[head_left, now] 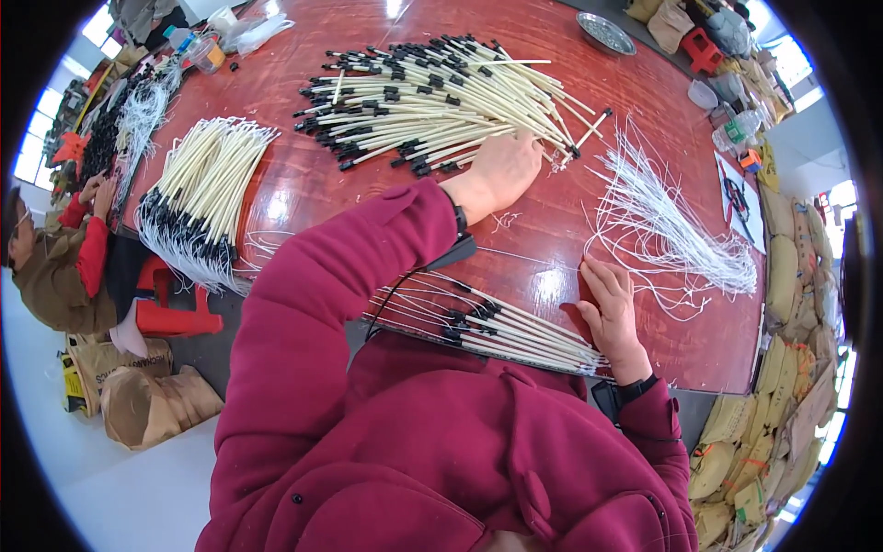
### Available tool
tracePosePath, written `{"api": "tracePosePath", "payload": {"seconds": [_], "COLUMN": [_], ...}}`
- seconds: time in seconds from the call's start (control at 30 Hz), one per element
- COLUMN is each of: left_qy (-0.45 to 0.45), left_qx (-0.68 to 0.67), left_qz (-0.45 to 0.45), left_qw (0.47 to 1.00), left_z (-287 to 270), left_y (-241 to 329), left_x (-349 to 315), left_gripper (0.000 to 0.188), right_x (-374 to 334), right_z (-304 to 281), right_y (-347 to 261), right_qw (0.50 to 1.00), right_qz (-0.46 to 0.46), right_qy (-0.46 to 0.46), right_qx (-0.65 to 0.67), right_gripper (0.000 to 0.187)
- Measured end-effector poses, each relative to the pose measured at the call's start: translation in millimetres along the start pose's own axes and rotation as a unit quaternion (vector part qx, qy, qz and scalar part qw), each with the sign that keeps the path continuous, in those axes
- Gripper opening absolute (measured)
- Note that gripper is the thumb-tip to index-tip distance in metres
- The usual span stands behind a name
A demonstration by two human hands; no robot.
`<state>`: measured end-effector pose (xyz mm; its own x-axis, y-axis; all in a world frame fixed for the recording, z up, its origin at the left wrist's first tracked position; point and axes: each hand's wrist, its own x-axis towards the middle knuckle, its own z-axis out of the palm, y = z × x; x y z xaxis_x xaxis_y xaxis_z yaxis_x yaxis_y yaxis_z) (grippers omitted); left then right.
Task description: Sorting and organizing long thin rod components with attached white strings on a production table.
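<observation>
Sticks point(441, 92) lie heaped on the table point(543, 230); the left hand point(504, 170) reaches in, grip hidden. The right hand point(609, 308) rests flat, fingers open, beside strings point(671, 230).

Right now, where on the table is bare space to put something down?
Bare red table lies between the left stick bundle and the big stick pile, and beyond that pile. It is crowded around the white strings and the near sticks.

- Far centre of the table point(303, 179): big pile of sticks point(432, 97)
- Left: second bundle point(207, 198)
- Right: loose strings point(667, 225)
- Near edge — small stick row point(501, 327)
</observation>
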<state>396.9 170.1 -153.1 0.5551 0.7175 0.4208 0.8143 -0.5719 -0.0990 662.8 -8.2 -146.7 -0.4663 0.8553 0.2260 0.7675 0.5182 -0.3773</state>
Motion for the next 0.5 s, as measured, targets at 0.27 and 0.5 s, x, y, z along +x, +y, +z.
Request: {"api": "tracePosePath", "payload": {"seconds": [0.27,0.5], "left_qy": [-0.015,-0.031], "left_qx": [-0.002,-0.119], "left_qz": [-0.023,-0.057], "left_qw": [1.0,0.991], "left_z": [10.3,-34.3], "left_y": [5.2,10.1], "left_x": [-3.3,-50.8], "left_gripper": [0.015,0.004], "right_x": [-7.4,-6.4], "right_z": [6.3,5.5], "right_y": [-8.4,-6.4], "right_qw": [1.0,1.0], "right_qz": [0.018,0.023], "right_qy": [-0.004,-0.003], "right_qx": [0.009,0.016], "right_gripper": [0.055,0.054]}}
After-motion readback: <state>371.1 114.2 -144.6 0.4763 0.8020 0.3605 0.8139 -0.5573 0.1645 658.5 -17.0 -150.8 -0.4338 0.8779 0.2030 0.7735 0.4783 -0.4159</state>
